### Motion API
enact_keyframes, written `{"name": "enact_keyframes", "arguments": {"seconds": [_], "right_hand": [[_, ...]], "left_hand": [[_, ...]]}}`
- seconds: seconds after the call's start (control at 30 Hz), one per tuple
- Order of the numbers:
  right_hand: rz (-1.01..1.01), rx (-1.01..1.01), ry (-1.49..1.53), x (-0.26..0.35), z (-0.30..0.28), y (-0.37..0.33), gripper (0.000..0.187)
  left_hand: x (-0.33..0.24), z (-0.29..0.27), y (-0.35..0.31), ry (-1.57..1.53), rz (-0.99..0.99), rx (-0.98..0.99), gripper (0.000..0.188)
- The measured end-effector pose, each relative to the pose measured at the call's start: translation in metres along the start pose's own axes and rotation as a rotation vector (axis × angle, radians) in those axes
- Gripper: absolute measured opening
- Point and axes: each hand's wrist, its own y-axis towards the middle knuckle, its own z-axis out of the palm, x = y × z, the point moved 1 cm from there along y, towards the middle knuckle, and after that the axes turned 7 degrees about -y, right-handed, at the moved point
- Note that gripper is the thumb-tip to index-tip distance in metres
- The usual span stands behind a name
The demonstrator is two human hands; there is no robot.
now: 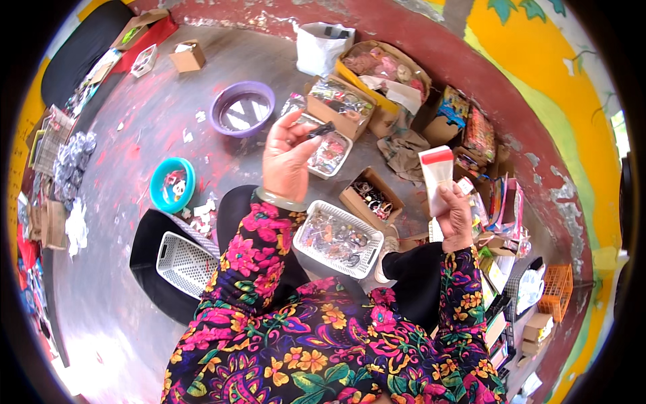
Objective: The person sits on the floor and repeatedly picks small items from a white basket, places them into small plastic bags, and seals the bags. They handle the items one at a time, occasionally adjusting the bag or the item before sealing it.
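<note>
My left hand (288, 160) is raised in front of me, its thumb and fingers pinching a small black object (321, 130) whose kind is too small to make out. To the right, my right hand (455, 214) grips a stack of small clear-white plastic bags (437, 168) with a red band across the top end. A white plastic basket (305, 237) holding small items in clear wrapping sits below and between my hands. Just beyond it stands a cardboard box (351, 195) of small dark and coloured pieces. Behind my left fingertips is another white basket (345, 161) of packets.
On the floor to the left stand a purple basin (214, 111), a turquoise basin (156, 185) and a white basket (182, 262) on a black seat. Cartons (350, 124), a white sack (323, 50) and an orange crate (557, 293) line the red wall at the right.
</note>
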Motion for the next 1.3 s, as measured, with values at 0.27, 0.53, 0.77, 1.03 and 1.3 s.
{"name": "enact_keyframes", "arguments": {"seconds": [0.27,0.53,0.77,1.03,1.3], "right_hand": [[-0.046,-0.052,0.088,0.015,-0.022,-0.006,0.027],[-0.277,-0.303,0.136,0.066,-0.127,-0.073,0.027],[-0.1,-0.581,0.118,-0.006,-0.213,-0.143,0.024],[0.349,-0.655,0.083,-0.14,-0.257,-0.174,0.026],[0.659,-0.827,-0.744,-0.182,-0.294,-0.156,0.017]], "left_hand": [[0.03,-0.009,0.011,0.118,-0.01,0.05,0.047],[0.084,0.013,-0.013,0.281,-0.446,0.198,0.02],[0.138,0.032,-0.049,0.227,-0.888,0.193,0.015],[0.158,0.025,-0.061,0.322,-0.988,0.214,0.015],[0.168,0.036,-0.065,0.367,-1.012,0.258,0.02]]}}
